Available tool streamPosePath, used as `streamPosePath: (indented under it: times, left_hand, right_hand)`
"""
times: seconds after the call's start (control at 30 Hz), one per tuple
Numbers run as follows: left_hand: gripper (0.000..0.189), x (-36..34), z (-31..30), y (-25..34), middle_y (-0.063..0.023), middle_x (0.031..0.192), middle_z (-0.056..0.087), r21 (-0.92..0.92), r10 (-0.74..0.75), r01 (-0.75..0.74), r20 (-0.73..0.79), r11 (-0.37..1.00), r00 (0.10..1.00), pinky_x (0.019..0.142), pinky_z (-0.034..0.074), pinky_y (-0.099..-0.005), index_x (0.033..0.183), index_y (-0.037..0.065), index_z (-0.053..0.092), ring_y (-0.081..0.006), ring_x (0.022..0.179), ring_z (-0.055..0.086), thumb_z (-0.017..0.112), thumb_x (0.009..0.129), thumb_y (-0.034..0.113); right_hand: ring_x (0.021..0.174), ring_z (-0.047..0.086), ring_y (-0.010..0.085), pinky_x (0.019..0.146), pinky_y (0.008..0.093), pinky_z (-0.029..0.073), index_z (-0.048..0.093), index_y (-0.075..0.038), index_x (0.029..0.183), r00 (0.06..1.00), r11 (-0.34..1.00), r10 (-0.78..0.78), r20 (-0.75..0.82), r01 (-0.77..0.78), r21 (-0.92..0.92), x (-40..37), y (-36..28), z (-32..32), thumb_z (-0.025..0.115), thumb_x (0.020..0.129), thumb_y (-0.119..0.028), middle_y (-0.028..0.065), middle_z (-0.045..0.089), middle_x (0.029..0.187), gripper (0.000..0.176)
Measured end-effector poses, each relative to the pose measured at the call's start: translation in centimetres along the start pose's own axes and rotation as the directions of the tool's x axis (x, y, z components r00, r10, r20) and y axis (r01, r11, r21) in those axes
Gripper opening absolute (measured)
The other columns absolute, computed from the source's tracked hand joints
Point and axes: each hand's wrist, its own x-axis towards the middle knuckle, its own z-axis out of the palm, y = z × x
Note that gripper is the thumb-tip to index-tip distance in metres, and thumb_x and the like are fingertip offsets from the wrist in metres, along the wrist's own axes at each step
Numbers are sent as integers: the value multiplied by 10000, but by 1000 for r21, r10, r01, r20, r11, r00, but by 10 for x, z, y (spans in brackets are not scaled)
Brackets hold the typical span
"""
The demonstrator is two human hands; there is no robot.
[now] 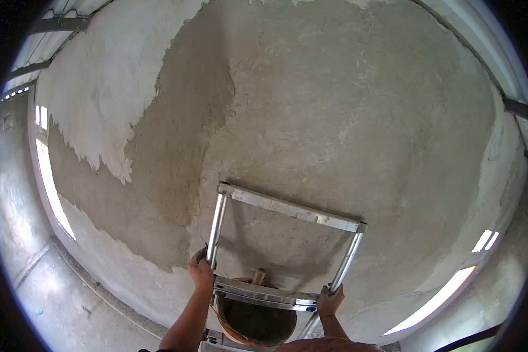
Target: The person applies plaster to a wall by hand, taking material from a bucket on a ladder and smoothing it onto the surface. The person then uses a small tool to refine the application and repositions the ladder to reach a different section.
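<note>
An aluminium ladder (264, 293) leans on the wall, its top bar resting against the plaster. My left hand (202, 271) is wrapped round its left rail, just above a lower rung. On the right rail, at about the same height, my right hand (330, 300) is closed. Between my forearms, behind the lower rung, sits an orange bucket (290, 336) with dark grey material in it. A tool handle (259, 276) sticks up at the bucket's far edge.
The plastered wall (311, 135) fills most of the view, with a darker damp patch (176, 117) at the left. Bright openings show low on both sides. Concrete floor (58, 299) lies at the lower left, and roof beams (58, 24) run overhead.
</note>
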Motion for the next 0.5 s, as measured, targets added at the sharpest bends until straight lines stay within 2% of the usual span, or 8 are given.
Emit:
streamPosePath:
  times: [0.03, 0.13, 0.23, 0.3, 0.37, 0.43, 0.47, 0.5]
  left_hand:
    - [420, 0, 0, 0, -104, 909, 661, 39, 32, -32, 5, 999, 999, 627, 467, -252, 1129, -93, 619, -137, 724, 582, 386, 784, -38]
    - [407, 1, -3, 7, -96, 808, 630, -81, -53, 61, 92, 995, 994, 570, 447, -261, 1107, -98, 622, -134, 647, 556, 387, 782, -36]
    - [391, 4, -4, 8, -81, 699, 589, -88, -152, 167, 156, 982, 976, 511, 413, -261, 1083, -91, 632, -132, 560, 517, 386, 788, -21]
    - [390, 2, -3, 5, -72, 674, 578, -33, -155, 159, 94, 987, 983, 501, 403, -257, 1074, -79, 642, -130, 548, 514, 380, 793, -6]
    - [397, -2, -2, 9, -93, 724, 616, -23, -107, 111, 133, 994, 985, 525, 425, -271, 1065, -79, 651, -139, 579, 534, 384, 782, -1]
    - [410, -4, 1, 6, -145, 833, 675, 120, -13, 14, -15, 993, 1000, 657, 494, -305, 1078, -88, 648, -193, 702, 616, 396, 765, -4]
    - [410, -5, -1, 2, -145, 833, 675, 127, -10, 12, -22, 992, 1000, 657, 494, -305, 1078, -88, 648, -193, 702, 616, 396, 765, -4]
    - [415, -6, 0, 1, -171, 894, 685, 167, 68, -58, -51, 984, 996, 745, 495, -320, 1087, -93, 643, -226, 789, 639, 399, 763, -4]
  right_hand:
    - [761, 639, 323, 702, 432, 502, 546, 14, 997, 1000, 1000, 2, -2, -2, -1, -3, 4, 1, 644, 746, -57, 183, 629, 835, 278]
    - [668, 580, 195, 606, 349, 476, 548, 29, 956, 994, 988, 70, -83, -58, 141, -3, 5, 9, 621, 770, 30, 117, 559, 758, 200]
    - [652, 559, 197, 601, 352, 470, 538, 33, 949, 996, 997, -61, -68, 64, 42, -1, 5, 4, 615, 771, 35, 117, 556, 765, 193]
    - [732, 594, 260, 663, 392, 482, 543, 36, 990, 1000, 998, 5, -18, -4, 60, -1, -4, -1, 635, 764, 6, 154, 583, 822, 246]
    - [812, 629, 323, 724, 432, 495, 547, 39, 1030, 997, 994, 72, 21, -74, 87, -2, -4, -2, 655, 756, -23, 190, 610, 879, 301]
    - [764, 626, 320, 701, 428, 491, 552, 38, 998, 999, 999, -15, -43, 16, 31, -1, 1, 2, 657, 750, -30, 175, 609, 836, 277]
    - [764, 626, 320, 701, 428, 491, 552, 38, 998, 999, 999, -13, -35, 14, 36, -4, 3, 1, 657, 750, -30, 175, 609, 836, 277]
    - [747, 626, 323, 688, 430, 490, 555, 37, 985, 1000, 998, 2, -29, 0, 60, -5, -5, -2, 662, 749, -39, 173, 612, 825, 269]
